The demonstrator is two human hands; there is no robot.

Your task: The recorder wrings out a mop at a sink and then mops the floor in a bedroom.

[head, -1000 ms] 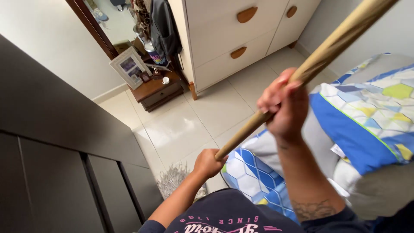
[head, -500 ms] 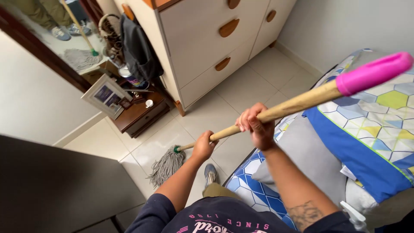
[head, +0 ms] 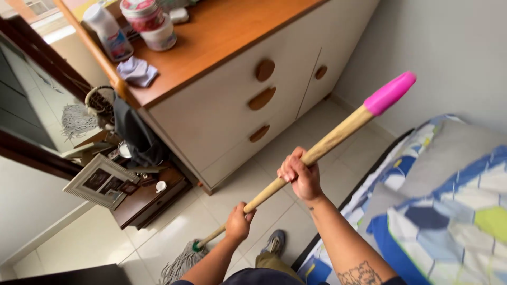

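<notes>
While both fists are closing around the stiff, light-looking mop handle, left hand is gripping low, right hand mid-shaft.

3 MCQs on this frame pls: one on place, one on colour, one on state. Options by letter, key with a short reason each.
1. Where is the mop head?
A. on the tiled floor
B. on the bed
C. on the dresser top

2. What colour is the cap on the mop handle?
A. green
B. pink
C. black

3. How is the handle held?
A. left hand only
B. right hand only
C. both hands

Key:
1 A: the grey strands lie on the tiled floor, near the low wooden stand.
2 B: the cap at the upper end is pink.
3 C: the left hand grips lower down, the right hand higher up.
</notes>
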